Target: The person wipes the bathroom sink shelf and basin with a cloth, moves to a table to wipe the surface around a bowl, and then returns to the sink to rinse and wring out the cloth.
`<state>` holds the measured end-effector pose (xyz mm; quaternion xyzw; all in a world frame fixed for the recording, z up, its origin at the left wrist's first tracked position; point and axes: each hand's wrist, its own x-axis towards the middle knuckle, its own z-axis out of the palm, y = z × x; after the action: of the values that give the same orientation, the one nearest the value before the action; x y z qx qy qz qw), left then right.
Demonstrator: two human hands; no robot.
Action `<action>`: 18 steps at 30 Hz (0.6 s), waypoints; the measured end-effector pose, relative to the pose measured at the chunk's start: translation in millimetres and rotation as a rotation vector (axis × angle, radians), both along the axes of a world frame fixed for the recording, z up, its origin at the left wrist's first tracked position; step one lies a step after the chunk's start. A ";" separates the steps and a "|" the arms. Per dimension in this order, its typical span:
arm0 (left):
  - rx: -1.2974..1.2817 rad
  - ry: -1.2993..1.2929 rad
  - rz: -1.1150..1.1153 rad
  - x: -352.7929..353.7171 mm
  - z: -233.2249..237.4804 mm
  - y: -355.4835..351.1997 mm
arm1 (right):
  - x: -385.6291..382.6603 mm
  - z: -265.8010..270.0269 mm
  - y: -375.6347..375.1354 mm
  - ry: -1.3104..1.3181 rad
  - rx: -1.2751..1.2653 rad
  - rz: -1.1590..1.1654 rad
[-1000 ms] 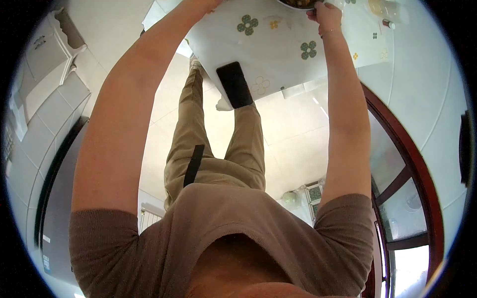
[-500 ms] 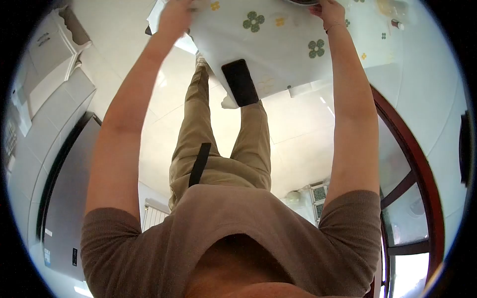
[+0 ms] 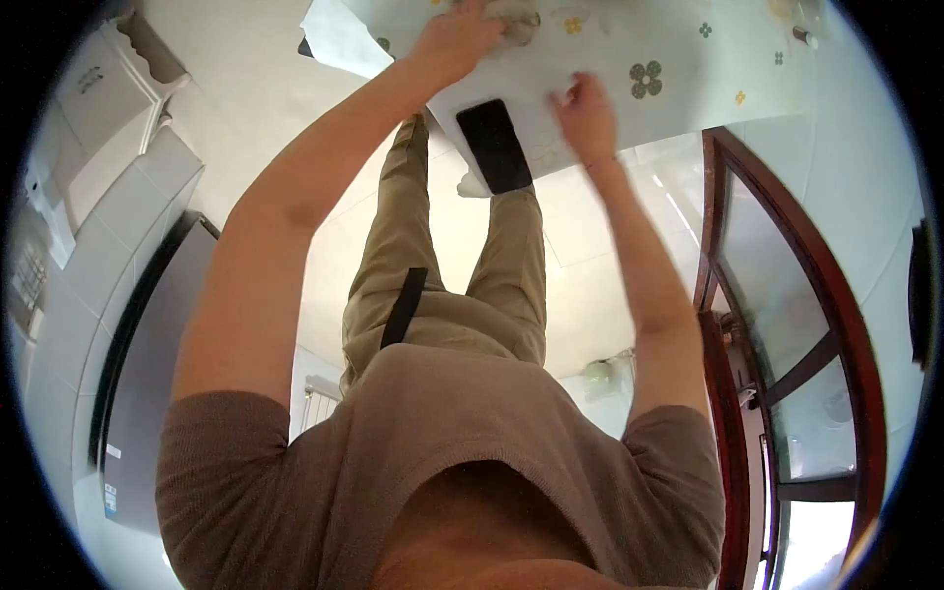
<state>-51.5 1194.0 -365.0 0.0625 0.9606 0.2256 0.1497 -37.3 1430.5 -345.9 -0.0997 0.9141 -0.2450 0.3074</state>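
Nearest the camera a brown shirt (image 3: pixel 442 462) is seen, its lower part cut off by the frame edge, and beyond it tan trousers (image 3: pixel 447 285) crossed by a black strap (image 3: pixel 403 307); the feet are hidden under the desk (image 3: pixel 708 98). The desk is covered by a white flowered cloth, and only its near part is shown. A dark phone (image 3: pixel 495 146) is laid flat on the near edge, screen blank. Just beside it the right hand (image 3: pixel 587 116) is rested on the cloth, its fingers loosely spread and holding nothing, though they are blurred. Farther in, the left hand (image 3: pixel 457 41) is set against a pale wad (image 3: pixel 516 20) at the top edge. The wad is partly cut off, and what it is cannot be made out. The left fingers are hidden behind the back of the hand, so it cannot be told whether the wad is gripped. A small bottle (image 3: pixel 804 37) is just made out at the far right.
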 end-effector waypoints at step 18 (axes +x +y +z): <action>-0.139 0.193 0.166 -34.9 -14.3 58.1 | 106.4 -9.9 -29.9 0.216 0.366 0.254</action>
<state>-86.5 1252.0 -379.3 -0.0062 0.9857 0.1630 0.0416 69.2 1400.6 -355.8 -0.1821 0.9508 -0.0226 0.2494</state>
